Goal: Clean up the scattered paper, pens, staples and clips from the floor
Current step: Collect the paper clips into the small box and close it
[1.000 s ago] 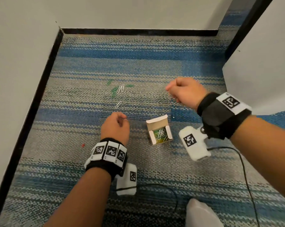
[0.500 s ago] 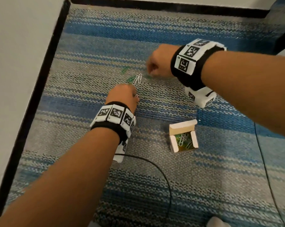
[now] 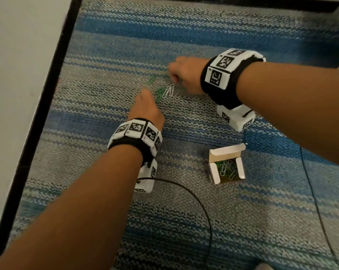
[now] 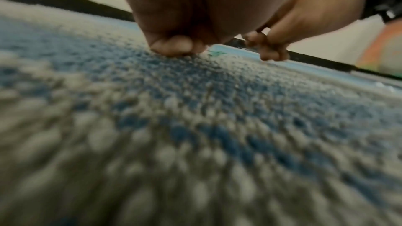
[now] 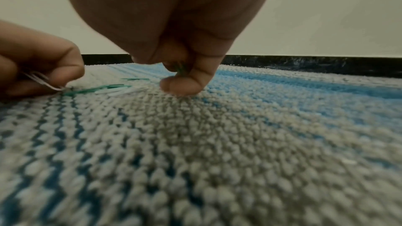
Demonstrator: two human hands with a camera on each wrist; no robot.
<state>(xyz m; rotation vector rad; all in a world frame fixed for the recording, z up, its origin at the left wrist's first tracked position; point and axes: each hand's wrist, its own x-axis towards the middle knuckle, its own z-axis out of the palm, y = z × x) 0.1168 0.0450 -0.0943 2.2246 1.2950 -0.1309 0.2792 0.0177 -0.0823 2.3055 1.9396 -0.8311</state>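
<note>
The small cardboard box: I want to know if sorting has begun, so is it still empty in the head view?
No, the open cardboard box already holds a tangle of green and silver paper clips.

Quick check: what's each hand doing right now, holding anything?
Left hand: curled at the carpet, pinching a silver paper clip.
Right hand: curled, pinching a green paper clip between its fingers.

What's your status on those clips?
Left hand pinching a silver clip at the carpet; right hand pinching a green clip. Loose clips between them; open box near side, part filled. Nothing blocking.
</note>
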